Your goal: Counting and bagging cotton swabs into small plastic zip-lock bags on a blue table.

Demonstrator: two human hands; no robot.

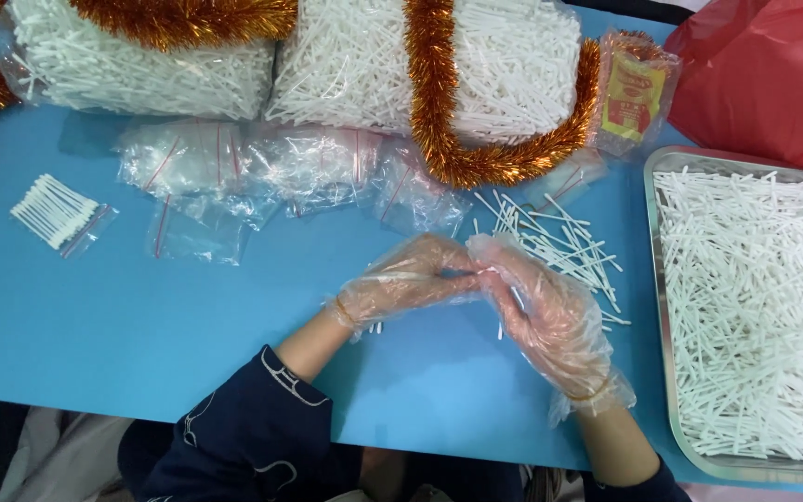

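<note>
Both my hands wear clear plastic gloves and meet over the blue table [141, 316]. My left hand [401, 284] is closed around a small bunch of white sticks [411, 276], whose lower ends poke out below the palm. My right hand [541, 307] touches the tips of that bunch with its fingers pinched together. Just beyond my right hand lies a loose scatter of white sticks [559, 242] on the table.
A metal tray [654, 279] full of white sticks sits at the right. Empty small zip bags [262, 177] lie behind my hands, and a filled bag of sticks [56, 214] at the left. Big bags of sticks [355, 65], orange tinsel [439, 112] and a red bag [773, 74] line the back.
</note>
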